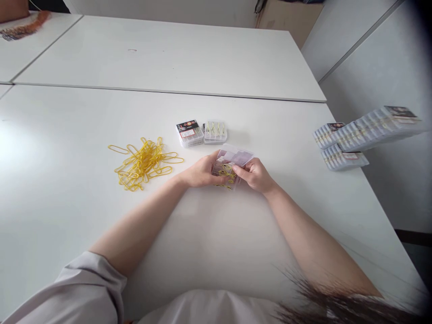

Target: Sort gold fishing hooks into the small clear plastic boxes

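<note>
Between my two hands is a clear plastic box (219, 167) with its lid (238, 155) raised. Small yellow-green pieces (227, 173) show inside it; their exact kind is too small to tell. My left hand (202, 172) wraps round the box's left side, thumb across the front. On the right, my right hand (254, 175) grips the box and lid edge, its thumb over the opening. Just beyond my hands lie a closed clear box with a black label (189, 132) and another box holding yellow-green pieces (215, 131).
A loose pile of yellow rubber bands (143, 164) lies to the left. Rows of stacked clear boxes (367, 130) stand at the table's right edge. A seam crosses the white table (168, 63). An orange-brown fringed item (27, 27) is at the far left.
</note>
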Demonstrator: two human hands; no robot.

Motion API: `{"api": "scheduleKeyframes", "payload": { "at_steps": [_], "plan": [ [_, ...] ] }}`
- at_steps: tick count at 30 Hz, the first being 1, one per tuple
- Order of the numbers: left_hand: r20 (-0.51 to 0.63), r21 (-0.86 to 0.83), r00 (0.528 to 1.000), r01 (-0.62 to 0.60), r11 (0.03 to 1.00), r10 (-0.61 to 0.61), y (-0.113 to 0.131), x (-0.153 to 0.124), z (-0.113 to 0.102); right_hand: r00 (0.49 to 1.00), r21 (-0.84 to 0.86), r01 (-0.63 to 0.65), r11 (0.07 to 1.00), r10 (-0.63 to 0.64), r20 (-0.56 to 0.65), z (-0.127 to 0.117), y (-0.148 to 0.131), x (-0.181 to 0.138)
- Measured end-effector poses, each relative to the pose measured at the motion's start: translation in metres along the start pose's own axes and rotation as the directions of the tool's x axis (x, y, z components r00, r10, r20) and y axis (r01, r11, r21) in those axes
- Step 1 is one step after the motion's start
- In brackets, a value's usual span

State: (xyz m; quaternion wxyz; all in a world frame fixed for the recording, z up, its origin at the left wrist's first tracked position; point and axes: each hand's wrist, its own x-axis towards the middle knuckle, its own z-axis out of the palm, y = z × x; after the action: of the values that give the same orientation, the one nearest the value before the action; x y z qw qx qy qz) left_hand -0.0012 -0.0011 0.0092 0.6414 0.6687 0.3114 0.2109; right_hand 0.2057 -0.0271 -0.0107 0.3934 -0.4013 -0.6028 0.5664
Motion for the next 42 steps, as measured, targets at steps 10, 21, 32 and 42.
{"api": "scheduleKeyframes", "payload": {
  "at_steps": [10, 21, 32, 42],
  "plan": [
    [0.032, 0.076, 0.999, -0.031, 0.997, 0.029, -0.0002, -0.0003, -0.0015, 1.0, -0.017, -0.024, 1.0, 0.024, -0.004, -0.0015, 0.002, -0.0015],
    [0.034, 0.083, 0.999, -0.032, 0.996, 0.03, -0.0024, 0.0001, -0.0015, 1.0, -0.031, 0.012, 0.999, -0.011, 0.01, -0.0016, 0.0031, -0.0009],
    [0.026, 0.047, 0.999, -0.036, 0.998, 0.035, -0.0028, -0.0006, -0.0006, 1.0, -0.063, 0.009, 0.998, -0.009, 0.001, -0.0034, -0.0007, -0.0027],
    [0.004, 0.058, 0.998, -0.061, 0.996, 0.061, -0.0028, 0.0006, -0.0013, 0.999, -0.016, 0.007, 1.0, -0.007, 0.033, -0.0012, -0.004, -0.0027]
  ]
}}
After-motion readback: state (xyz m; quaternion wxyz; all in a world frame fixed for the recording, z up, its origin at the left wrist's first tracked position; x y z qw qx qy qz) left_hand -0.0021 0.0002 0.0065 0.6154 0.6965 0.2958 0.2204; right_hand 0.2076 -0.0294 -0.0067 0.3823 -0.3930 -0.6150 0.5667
